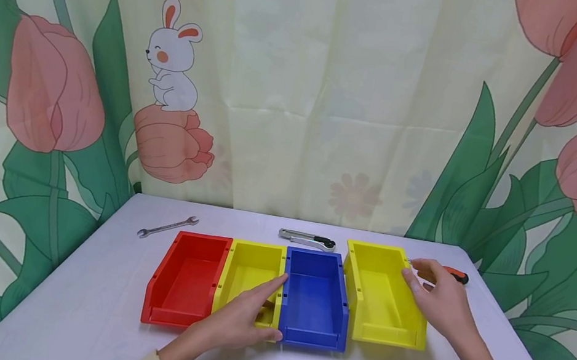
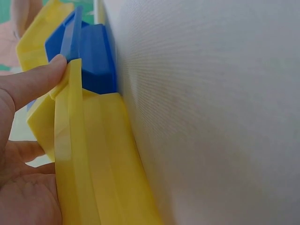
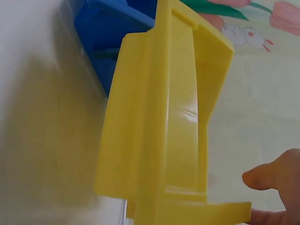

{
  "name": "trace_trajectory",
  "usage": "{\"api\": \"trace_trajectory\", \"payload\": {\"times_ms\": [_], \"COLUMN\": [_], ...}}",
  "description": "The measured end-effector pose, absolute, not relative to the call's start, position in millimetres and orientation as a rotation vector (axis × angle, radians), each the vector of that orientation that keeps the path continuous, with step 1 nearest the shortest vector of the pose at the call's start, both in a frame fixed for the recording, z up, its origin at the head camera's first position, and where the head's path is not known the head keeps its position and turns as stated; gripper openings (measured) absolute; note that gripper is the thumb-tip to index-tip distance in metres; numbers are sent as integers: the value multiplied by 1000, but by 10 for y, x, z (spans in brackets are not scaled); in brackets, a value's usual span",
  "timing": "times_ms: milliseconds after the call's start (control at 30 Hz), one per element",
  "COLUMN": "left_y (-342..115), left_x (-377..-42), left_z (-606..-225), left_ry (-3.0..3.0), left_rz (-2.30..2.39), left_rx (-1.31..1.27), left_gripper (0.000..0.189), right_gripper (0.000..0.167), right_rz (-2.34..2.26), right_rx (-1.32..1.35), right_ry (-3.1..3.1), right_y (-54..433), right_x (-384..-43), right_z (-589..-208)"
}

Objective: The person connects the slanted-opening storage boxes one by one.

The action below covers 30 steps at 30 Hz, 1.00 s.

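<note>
Side by side on the table stand a red bin (image 1: 187, 277), a small yellow bin (image 1: 254, 262) and a blue bin (image 1: 311, 295). My left hand (image 1: 244, 316) reaches over the small yellow bin, its index finger and thumb straight and touching the edge shared with the blue bin. In the left wrist view the thumb (image 2: 42, 82) rests on that front corner. My right hand (image 1: 441, 296) holds a second yellow bin (image 1: 375, 292) by its right wall, thumb over the rim. This bin stands higher than the row, with a shadow below it, close beside the blue bin.
A wrench (image 1: 167, 227) lies at the back left of the white table (image 1: 62, 308). Behind the blue bin is a utility knife (image 1: 307, 239). A screwdriver with a red and black handle (image 1: 456, 274) lies partly hidden behind my right hand. A printed curtain hangs behind.
</note>
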<state>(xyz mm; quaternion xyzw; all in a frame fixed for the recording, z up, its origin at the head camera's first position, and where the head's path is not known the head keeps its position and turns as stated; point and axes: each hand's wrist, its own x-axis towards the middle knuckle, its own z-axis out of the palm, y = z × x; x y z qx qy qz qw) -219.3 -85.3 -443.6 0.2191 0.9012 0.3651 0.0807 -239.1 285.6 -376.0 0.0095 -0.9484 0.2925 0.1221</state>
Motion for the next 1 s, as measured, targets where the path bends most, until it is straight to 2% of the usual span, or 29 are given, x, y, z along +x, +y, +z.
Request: {"api": "trace_trajectory", "payload": {"times_ms": [333,633,867,1000], "left_y": [-858,-869,-879,-882], "left_x": [-2196,-2205,-2214,-2212], "left_z": [-4447,-4460,-4461,-4453], "left_ry": [2688,2688,2693,2692], "left_rz": [1086,1086,1085,1087], "left_rx": [651,662,672,676], "left_gripper": [103,103,103,103], "right_gripper": [37,50,61,62], "right_rz": [993,1321,1563,1595], "right_rx": [54,198,130,105], "right_ry": [-2599,-2775,-2836,-2867], "right_y": [2611,2383,2234,2191], "right_x": [-2357,-2413,-2464,-2454], "right_z": [-3649,-3636,-3766,-3794]}}
